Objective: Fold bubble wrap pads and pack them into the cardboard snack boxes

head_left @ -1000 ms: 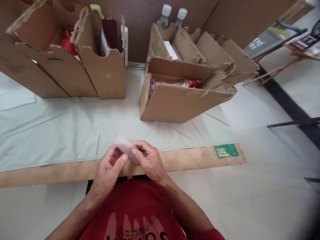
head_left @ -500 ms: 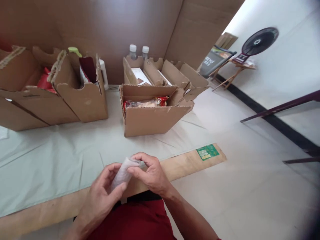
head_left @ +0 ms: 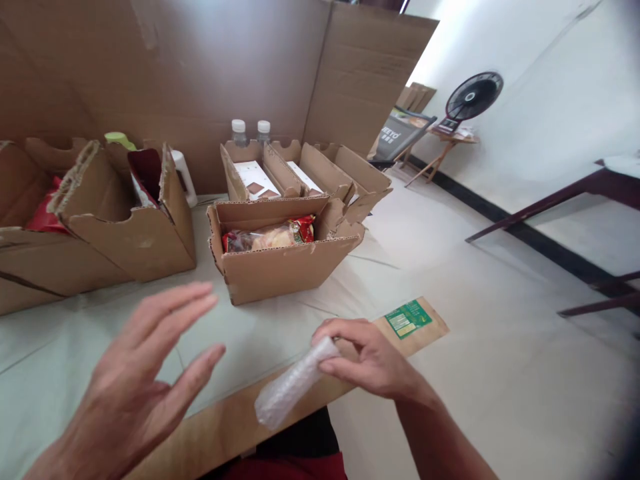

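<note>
A roll of clear bubble wrap (head_left: 293,390) slants over the table's front edge. My right hand (head_left: 373,360) pinches its upper right end between thumb and fingers. Whether anything lies inside the roll, I cannot make out. Off to the left, my left hand (head_left: 145,373) is raised over the cloth with fingers stretched and thumb apart, touching nothing. Beyond both hands stands an open cardboard box (head_left: 280,273) holding a snack packet (head_left: 275,235) in clear and red wrapping.
Cardboard bins (head_left: 135,240) line the left, one with a red packet (head_left: 47,210). Behind the front box, more bins (head_left: 345,177) hold white boxes (head_left: 257,180), and capped bottles (head_left: 239,132) stand there. A green label (head_left: 409,319) marks the table's right end. A fan (head_left: 473,97) stands farther off.
My left hand has let go of the bubble wrap and moved left, its fingers opening. My right hand has carried the roll to the right. The camera view has shifted.
</note>
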